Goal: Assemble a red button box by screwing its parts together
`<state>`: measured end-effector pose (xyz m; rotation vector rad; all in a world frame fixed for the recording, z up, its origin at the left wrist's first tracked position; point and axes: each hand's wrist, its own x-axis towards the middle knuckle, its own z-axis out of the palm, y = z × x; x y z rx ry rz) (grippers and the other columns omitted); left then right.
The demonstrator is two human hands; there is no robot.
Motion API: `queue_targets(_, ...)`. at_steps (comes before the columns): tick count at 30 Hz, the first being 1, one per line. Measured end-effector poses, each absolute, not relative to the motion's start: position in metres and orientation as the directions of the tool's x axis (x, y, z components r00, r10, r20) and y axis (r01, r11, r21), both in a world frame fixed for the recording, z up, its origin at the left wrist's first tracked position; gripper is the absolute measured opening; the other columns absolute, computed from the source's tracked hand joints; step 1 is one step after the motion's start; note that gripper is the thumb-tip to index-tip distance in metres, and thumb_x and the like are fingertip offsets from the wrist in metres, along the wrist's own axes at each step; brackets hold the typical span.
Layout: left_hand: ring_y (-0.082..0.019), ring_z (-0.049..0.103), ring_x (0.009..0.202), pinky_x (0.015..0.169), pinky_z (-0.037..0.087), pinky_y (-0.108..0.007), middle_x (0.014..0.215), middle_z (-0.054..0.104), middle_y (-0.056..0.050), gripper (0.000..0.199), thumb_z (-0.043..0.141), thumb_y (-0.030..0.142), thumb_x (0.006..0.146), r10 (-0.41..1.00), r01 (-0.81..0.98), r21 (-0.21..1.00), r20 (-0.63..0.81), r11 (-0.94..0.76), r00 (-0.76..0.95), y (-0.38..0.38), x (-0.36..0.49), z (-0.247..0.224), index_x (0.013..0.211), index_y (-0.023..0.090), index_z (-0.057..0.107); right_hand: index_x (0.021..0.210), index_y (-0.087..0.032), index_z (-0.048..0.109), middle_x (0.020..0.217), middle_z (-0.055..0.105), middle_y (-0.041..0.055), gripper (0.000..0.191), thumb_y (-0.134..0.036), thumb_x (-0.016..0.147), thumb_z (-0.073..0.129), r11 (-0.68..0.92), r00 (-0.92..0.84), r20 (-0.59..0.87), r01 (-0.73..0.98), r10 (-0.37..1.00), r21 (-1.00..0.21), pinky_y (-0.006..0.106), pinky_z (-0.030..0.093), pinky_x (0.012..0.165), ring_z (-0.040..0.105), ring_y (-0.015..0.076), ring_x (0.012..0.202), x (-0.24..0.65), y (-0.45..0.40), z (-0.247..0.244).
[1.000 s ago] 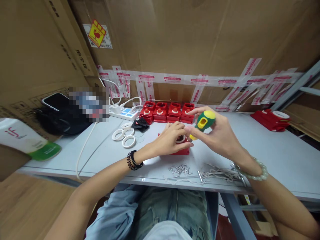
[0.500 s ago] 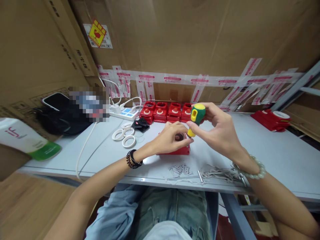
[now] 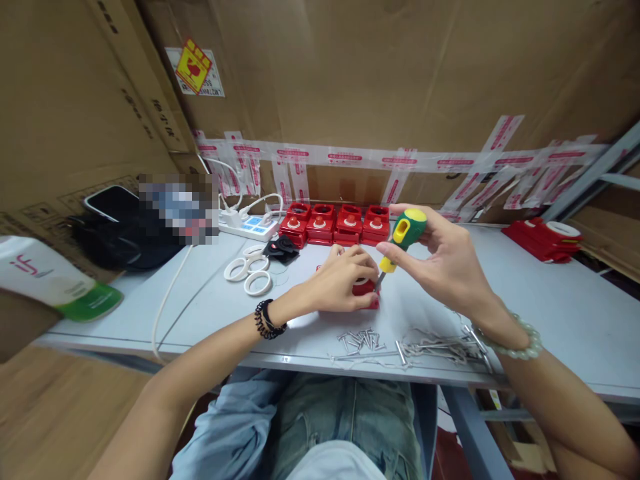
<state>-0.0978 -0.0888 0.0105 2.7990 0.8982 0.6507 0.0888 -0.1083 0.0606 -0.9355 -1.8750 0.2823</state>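
Observation:
My right hand [image 3: 443, 253] grips a screwdriver [image 3: 409, 230] by its green and yellow handle. The shaft slants down and left to the right edge of a red housing [image 3: 369, 302] on the table. Wrapped over that housing, my left hand [image 3: 345, 277] holds it down and hides most of it. Whether the tip sits in a screw is too small to tell. Just in front lies a small pile of silver screws [image 3: 363, 340]. To their right are metal rods with white cords [image 3: 440, 348].
Several similar red housings [image 3: 334, 225] line the back of the table. White rings [image 3: 257, 283], a black item [image 3: 281, 249] and a power strip [image 3: 250, 227] are to the left. Another red unit [image 3: 543, 240] sits far right. A white-green tube [image 3: 55, 280] is at far left.
My right hand has shifted slightly right with the screwdriver, tilting it and exposing its shaft. My left fingers have moved a little, showing more of the red housing.

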Motion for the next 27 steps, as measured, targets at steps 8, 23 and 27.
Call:
queue_targets(8,-0.021,0.057,0.096,0.079,0.028,-0.034,0.099,0.066,-0.004,0.016,0.058,0.030,0.094,0.568,0.507,0.257,0.328,-0.822,0.755,-0.085,-0.094,0.008,0.087,0.016,0.058,0.117,-0.017,0.063,0.091,0.068,0.0016,0.047,-0.030,0.074,0.078,0.704,-0.187,0.715,0.458,0.674,-0.543,0.029,0.056,0.073,0.063,0.0136,0.073,0.088,-0.112,0.064)
queue_targets(23,-0.016,0.068,0.076,0.070,0.045,-0.025,0.085,0.076,-0.003,0.014,0.068,0.031,0.089,0.435,0.365,0.435,0.071,-0.823,0.898,-0.119,-0.100,0.013,0.092,0.019,0.075,0.097,-0.026,0.071,0.076,0.060,-0.0023,0.025,-0.032,0.073,0.078,0.711,0.147,0.750,0.245,0.645,-0.659,0.031,0.056,0.065,0.060,0.0130,0.066,0.114,-0.090,0.077)
queue_targets(27,-0.019,0.069,0.080,0.071,0.047,-0.026,0.086,0.076,-0.005,0.013,0.067,0.029,0.090,0.397,0.333,0.415,0.074,-0.847,0.915,-0.118,-0.095,0.001,0.093,0.018,0.075,0.097,-0.023,0.070,0.074,0.061,-0.0032,0.030,-0.028,0.069,0.078,0.676,0.131,0.736,0.314,0.664,-0.666,0.032,0.058,0.066,0.059,0.0125,0.067,0.105,-0.095,0.077)
